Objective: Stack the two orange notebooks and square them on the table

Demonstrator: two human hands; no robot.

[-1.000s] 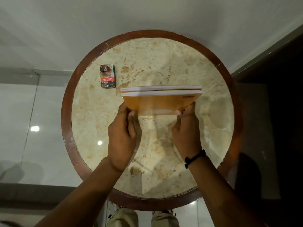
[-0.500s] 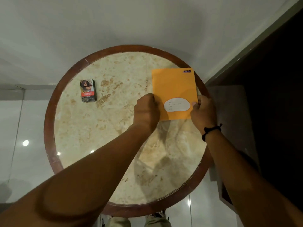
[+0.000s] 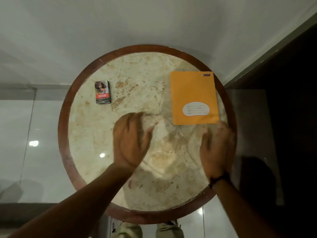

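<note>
Orange cover up, the notebooks (image 3: 194,97) lie flat on the right side of the table (image 3: 62,127), and from my feed only one cover shows, so I cannot tell whether two are stacked there. Its edges look straight, with the far right corner close to the wooden rim and the white label (image 3: 196,108) sitting toward the near edge. The marble top is cream with brown veining inside that dark rim. My left hand (image 3: 131,140) is over the middle of the table, palm down, fingers loosely spread and holding nothing; it is blurred, and I cannot tell whether it touches the marble. It sits well apart from the notebooks. My right hand (image 3: 217,149) is near the right rim, just below the near right corner of the cover, fingers extended and empty; its fingertips come close to that corner, but the blur keeps me from saying whether they touch. A dark band (image 3: 218,179) circles the right wrist. Far left on the marble, a small pack (image 3: 102,92) with a red stripe lies alone, well apart from both hands.
</note>
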